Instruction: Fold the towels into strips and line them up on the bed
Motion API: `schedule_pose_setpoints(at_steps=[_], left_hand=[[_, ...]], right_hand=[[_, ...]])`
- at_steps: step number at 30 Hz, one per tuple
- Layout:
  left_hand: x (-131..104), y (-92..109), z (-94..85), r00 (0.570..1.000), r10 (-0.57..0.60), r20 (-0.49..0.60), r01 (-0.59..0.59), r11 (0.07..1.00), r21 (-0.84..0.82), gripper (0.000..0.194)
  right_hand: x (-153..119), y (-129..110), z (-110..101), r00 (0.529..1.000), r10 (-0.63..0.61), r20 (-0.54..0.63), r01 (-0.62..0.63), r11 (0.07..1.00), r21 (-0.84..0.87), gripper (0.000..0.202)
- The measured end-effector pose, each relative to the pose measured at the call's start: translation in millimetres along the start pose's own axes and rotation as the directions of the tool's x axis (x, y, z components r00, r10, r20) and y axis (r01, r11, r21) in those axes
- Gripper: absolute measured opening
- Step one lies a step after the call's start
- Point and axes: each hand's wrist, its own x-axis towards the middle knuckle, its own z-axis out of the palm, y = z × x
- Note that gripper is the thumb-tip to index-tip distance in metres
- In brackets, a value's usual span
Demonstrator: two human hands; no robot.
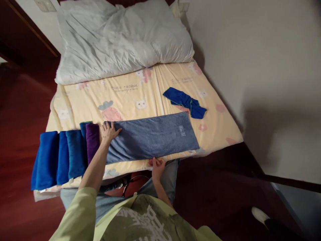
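A long grey-blue towel [147,137] lies flat across the bed, with small white lettering near its right end. My left hand [109,131] rests on the towel's upper left corner, fingers spread. At the towel's near edge, my right hand [157,166] pinches the fabric between thumb and fingers. Left of the towel stands a row of folded towels: a purple one [92,142] closest, then a teal-blue one [75,152] and bright blue ones [46,159]. Beyond the grey-blue towel's right end lies a crumpled blue cloth [185,102] with green edging.
The bed has a yellow sheet [140,85] with rabbit prints. A large pale pillow [122,36] lies at its head. A plain wall [263,60] runs along the right, above a dark red floor [213,187]. My legs are against the bed's near edge.
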Motion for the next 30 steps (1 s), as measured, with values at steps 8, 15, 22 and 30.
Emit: schedule_pose_setpoints(at_steps=[8, 15, 22, 30], left_hand=[[60, 149, -14.8, 0.759, 0.635, 0.144, -0.604, 0.77, -0.208, 0.044], [97, 210, 7.9, 0.743, 0.592, 0.312, -0.521, 0.805, -0.285, 0.033], [106, 209, 14.6, 0.771, 0.558, 0.307, -0.444, 0.816, -0.37, 0.031], [104, 211, 11.3, 0.763, 0.571, 0.303, -0.391, 0.781, -0.488, 0.031]], right_hand=[[1, 2, 8, 0.996, -0.087, -0.014, 0.088, 0.996, 0.025, 0.055], [4, 7, 9, 0.994, -0.109, 0.005, 0.109, 0.991, -0.077, 0.065], [4, 15, 9, 0.981, -0.193, 0.001, 0.192, 0.977, -0.097, 0.066], [1, 17, 9, 0.973, -0.231, -0.008, 0.227, 0.963, -0.143, 0.071]])
